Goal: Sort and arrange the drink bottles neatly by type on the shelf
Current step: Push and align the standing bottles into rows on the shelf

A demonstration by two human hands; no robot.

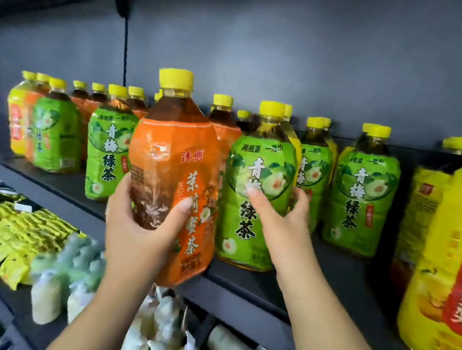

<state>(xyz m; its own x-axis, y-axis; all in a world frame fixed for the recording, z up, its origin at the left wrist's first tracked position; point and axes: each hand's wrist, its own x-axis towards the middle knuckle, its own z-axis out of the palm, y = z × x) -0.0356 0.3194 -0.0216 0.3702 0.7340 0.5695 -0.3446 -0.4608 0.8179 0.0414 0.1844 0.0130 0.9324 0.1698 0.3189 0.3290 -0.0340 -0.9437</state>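
L hand (135, 219) is gripping the orange-label plastic tea bottle (176, 165), held clear of the dark shelf (342, 287). R hand (279, 223) is wrapping fingers round a green-label plastic bottle (246, 236) at its 3 o'clock. Labels are mixing at 9 o'clock, so sorting's prob. unfinished.

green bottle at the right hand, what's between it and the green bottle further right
A second green bottle, set back, partly hidden by the right hand; head view.
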